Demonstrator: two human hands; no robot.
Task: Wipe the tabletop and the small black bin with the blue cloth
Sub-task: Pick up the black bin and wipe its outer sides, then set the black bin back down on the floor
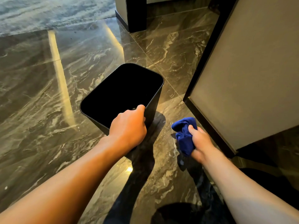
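Note:
The small black bin [123, 88] stands on the dark marble floor, tilted a little, its open top facing up and its inside dark. My left hand [129, 126] grips the bin's near right rim, fingers curled over the edge. To the right of the bin, my right hand [202, 143] holds the bunched blue cloth [184, 136] just above the floor, apart from the bin. No tabletop is in view.
A tall beige panel with a black frame [246, 78] stands close on the right, its lower corner near my right hand. Another black-edged panel [132, 13] stands at the back. A grey-blue carpet [48, 12] begins at the far left. Glossy marble floor [40, 94] surrounds the bin.

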